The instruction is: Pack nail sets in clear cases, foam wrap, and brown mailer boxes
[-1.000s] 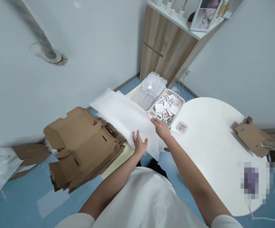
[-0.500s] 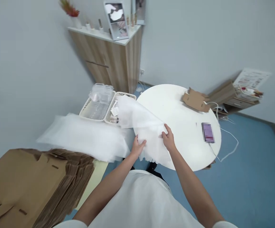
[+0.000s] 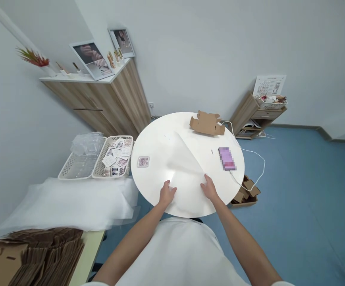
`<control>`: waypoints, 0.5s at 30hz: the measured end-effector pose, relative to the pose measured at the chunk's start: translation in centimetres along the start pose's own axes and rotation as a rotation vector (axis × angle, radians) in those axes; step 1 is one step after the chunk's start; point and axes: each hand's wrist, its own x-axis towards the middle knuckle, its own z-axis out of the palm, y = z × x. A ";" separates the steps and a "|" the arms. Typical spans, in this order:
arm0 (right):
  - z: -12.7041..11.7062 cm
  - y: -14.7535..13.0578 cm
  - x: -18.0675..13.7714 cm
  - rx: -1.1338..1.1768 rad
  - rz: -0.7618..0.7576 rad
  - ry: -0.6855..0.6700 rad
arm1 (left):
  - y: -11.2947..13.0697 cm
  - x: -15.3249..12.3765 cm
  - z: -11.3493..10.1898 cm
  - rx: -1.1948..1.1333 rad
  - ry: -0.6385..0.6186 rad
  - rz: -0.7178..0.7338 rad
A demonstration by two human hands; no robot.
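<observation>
Pale walls (image 3: 196, 71) framed the round table (image 3: 154, 137), and over it, left hand (image 3: 166, 194) and right hand (image 3: 209, 188) both pinched a translucent sheet (image 3: 186, 163)!

Bright, cool, even light; stretched edges.
Phone (image 3: 227, 159) is pixelated, lower-left boxes (image 3: 51, 256) blur; glare seemingly whitens the table (image 3: 156, 139).

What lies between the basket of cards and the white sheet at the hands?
In the head view, a small flat pack lies there on the round white table.

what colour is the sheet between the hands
Plain white: the sheet nearly matches the table under it, best seen in the head view.
</observation>
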 end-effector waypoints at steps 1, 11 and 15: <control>-0.2 0.5 0.3 -0.084 -0.017 -0.020 | 0.1 0.0 0.5 0.029 0.002 -0.002; -1.0 0.9 3.2 -0.479 -0.083 -0.107 | 0.6 -1.3 2.1 0.316 0.024 -0.094; -1.2 0.6 3.4 -0.482 -0.100 -0.074 | 1.2 -1.6 1.9 0.459 0.115 0.096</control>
